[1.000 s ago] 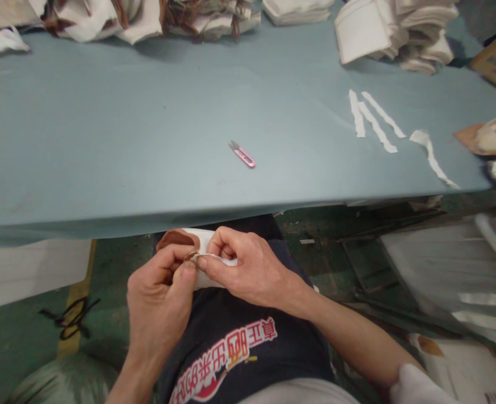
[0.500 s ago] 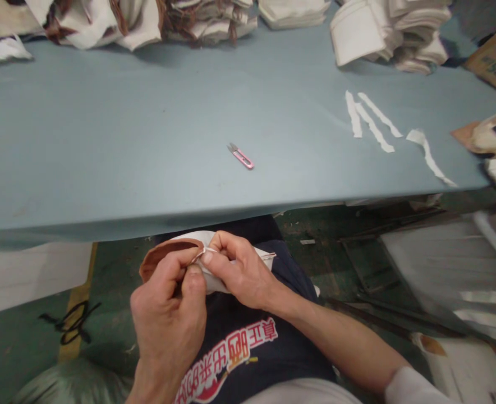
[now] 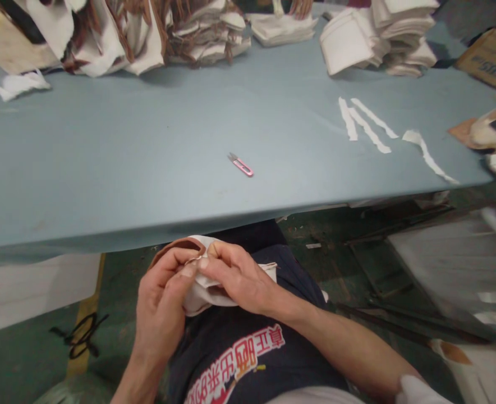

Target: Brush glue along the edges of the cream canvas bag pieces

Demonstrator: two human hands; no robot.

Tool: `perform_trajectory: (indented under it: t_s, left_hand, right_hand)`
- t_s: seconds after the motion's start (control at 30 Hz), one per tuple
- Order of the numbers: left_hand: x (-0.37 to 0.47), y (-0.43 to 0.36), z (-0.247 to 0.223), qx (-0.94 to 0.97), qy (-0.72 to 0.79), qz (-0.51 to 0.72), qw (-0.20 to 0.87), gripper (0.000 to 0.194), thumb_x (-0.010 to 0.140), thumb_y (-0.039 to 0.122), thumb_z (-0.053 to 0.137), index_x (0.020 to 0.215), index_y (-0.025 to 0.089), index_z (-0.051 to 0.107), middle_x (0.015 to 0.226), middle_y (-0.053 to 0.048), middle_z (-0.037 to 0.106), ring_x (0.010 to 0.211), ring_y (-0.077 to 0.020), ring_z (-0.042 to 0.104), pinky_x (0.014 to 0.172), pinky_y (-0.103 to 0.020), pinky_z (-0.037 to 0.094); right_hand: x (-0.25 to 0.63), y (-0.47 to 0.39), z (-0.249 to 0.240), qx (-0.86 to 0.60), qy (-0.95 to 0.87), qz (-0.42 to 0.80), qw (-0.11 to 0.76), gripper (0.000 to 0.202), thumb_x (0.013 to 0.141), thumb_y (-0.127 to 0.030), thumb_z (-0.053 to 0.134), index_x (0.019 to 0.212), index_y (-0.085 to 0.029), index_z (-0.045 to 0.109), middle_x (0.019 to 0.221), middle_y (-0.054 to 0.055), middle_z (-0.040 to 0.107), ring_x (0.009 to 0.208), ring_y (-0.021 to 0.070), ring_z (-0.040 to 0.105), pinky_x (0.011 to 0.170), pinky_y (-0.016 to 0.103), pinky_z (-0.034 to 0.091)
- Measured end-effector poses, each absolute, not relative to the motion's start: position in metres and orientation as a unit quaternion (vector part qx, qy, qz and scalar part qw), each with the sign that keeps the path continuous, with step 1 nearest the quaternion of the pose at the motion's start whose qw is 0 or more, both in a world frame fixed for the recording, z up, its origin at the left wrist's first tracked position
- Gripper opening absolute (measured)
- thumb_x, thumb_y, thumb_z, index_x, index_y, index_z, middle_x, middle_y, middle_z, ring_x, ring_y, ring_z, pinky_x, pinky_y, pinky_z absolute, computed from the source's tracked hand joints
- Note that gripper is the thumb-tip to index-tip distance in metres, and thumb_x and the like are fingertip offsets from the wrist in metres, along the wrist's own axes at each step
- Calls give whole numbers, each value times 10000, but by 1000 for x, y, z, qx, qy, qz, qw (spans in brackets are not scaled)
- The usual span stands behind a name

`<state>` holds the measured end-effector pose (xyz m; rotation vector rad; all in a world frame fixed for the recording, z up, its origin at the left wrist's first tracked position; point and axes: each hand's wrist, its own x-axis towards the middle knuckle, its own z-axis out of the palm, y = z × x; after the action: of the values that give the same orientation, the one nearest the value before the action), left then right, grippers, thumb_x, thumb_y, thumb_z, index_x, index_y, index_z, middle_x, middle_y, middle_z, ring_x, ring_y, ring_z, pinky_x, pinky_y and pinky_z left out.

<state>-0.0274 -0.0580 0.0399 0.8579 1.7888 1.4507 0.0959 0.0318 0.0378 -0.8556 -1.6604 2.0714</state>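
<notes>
Cloth piece (image 3: 196, 300) just beside the tabletop (image 3: 125, 151): left hand (image 3: 161, 297) and right hand (image 3: 246, 280) clamp fingers on its edge, apparently working it; the next move likely needs steady tension.

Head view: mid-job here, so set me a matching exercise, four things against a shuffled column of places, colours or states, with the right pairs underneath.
Things:
1. snips
2. strips
3. white-and-brown piece
4. cardboard box

Places, colours or states:
A. pinched by the left hand and the right hand
B. brown, near the picture's upper right corner
C. pink-handled, near the middle of the tabletop
D. white and narrow, on the tabletop's right half

Right pairs: 1-C, 2-D, 3-A, 4-B
</notes>
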Motion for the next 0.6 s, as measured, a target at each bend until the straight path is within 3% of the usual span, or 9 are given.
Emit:
perform_trajectory:
  t_s: [0.17, 0.27, 0.37, 0.47, 0.53, 0.6]
  left_hand:
    - [-43, -71, 53, 314, 647, 553, 421, 248, 810, 429, 778, 841, 197, 697, 729, -7, 620, 556, -119, 502, 482, -210, 401]
    - [-48, -77, 58, 332, 645, 549, 414, 241, 814, 431, 797, 862, 207, 722, 747, -12, 625, 589, -120, 510, 500, -200, 407]
    - [-51, -78, 65, 376, 638, 547, 391, 192, 828, 404, 798, 851, 221, 745, 841, -35, 677, 679, -143, 581, 554, -198, 464]
    - [-52, -77, 73, 407, 640, 531, 377, 143, 844, 372, 786, 846, 232, 760, 788, -25, 684, 657, -137, 583, 551, -185, 469]
    - [-52, -76, 77, 415, 644, 520, 376, 131, 856, 364, 771, 836, 235, 759, 712, -7, 658, 599, -121, 555, 515, -175, 443]
    - [-53, -76, 81, 425, 645, 513, 374, 136, 864, 360, 752, 817, 233, 754, 688, 0, 643, 577, -116, 542, 502, -177, 426]
  right_hand:
    - [114, 41, 57, -228, -656, 705, 144, 312, 927, -434, 619, 741, -208, 508, 642, -50, 478, 589, 104, 413, 532, 244, 338]
    - [119, 50, 58, -224, -724, 606, 242, 220, 931, -363, 613, 790, -198, 577, 685, -44, 553, 613, 102, 471, 577, 241, 389]
    - [116, 64, 58, -167, -760, 541, 320, 166, 924, -343, 666, 972, -185, 653, 875, 8, 690, 643, 94, 513, 613, 239, 439]
    - [108, 80, 62, -28, -778, 561, 282, 207, 980, -318, 619, 1120, -172, 663, 1052, 38, 738, 594, 61, 495, 559, 202, 433]
    - [103, 89, 67, 30, -798, 541, 262, 197, 996, -295, 608, 1124, -158, 669, 1020, 22, 746, 566, 45, 492, 540, 180, 423]
    - [101, 94, 72, 61, -830, 489, 260, 173, 1009, -273, 601, 1090, -144, 683, 970, 19, 751, 639, 52, 577, 615, 173, 461]
